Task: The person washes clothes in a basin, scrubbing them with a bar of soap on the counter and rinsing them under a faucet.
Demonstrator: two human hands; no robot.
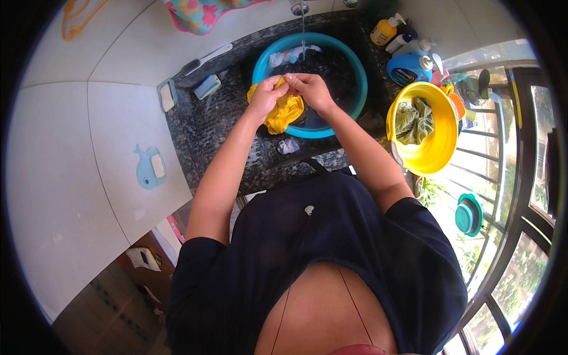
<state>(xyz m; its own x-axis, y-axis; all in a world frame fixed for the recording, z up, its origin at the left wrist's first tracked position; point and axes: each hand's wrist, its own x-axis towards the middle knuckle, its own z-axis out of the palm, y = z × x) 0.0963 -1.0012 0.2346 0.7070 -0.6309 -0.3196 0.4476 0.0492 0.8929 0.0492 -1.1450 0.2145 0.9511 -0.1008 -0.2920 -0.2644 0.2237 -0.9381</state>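
Observation:
Both hands meet over the near left part of a round blue basin [361, 95], gripping a wet yellow cloth [284, 116] between them. My left hand [265, 97] pinches its upper edge, and my right hand [314, 91] grips the cloth close beside it. The bulk of the cloth hangs below my fingers and over the basin's left rim. Water runs in a thin stream from a tap [299, 8] into the basin, where a pale patterned cloth [284, 57] lies at the far left side. How far the water reaches up is hard to tell.
The basin stands in a dark speckled stone sink [217, 120] with a ribbed washboard area. Left of it lie a blue-white soap bar [207, 87], a brush [208, 60] and a soap dish [167, 95]. At right are a yellow bucket [443, 146] holding green cloth and several pump bottles [408, 69].

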